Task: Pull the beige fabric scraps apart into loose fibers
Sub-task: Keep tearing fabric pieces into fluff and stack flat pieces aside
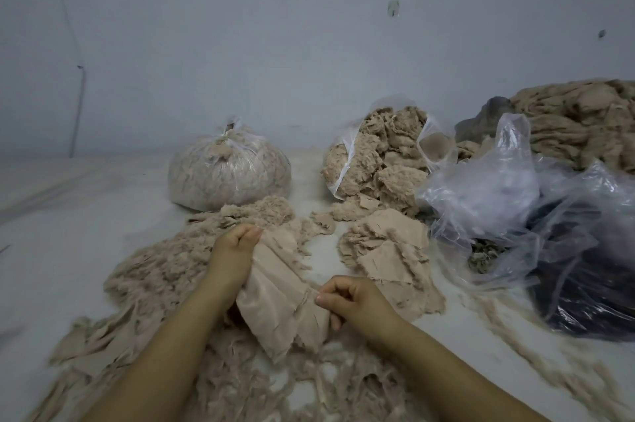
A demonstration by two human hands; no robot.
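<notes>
A beige fabric scrap [278, 298] with frayed edges is stretched between both hands at the centre of the view. My left hand [233, 251] grips its far top edge, fingers curled round the cloth. My right hand [347, 298] pinches the near right edge between thumb and fingers. A heap of loose beige fibers [161, 270] lies to the left and under my forearms. A small stack of whole beige scraps [385, 249] sits just right of the held piece.
A tied clear bag of fibers [226, 174] stands at the back centre. An open clear bag of scraps [381, 160] is to its right. Crumpled clear plastic bags [515, 201] and a dark bag [591, 294] fill the right side, with a big beige pile [580, 122] behind.
</notes>
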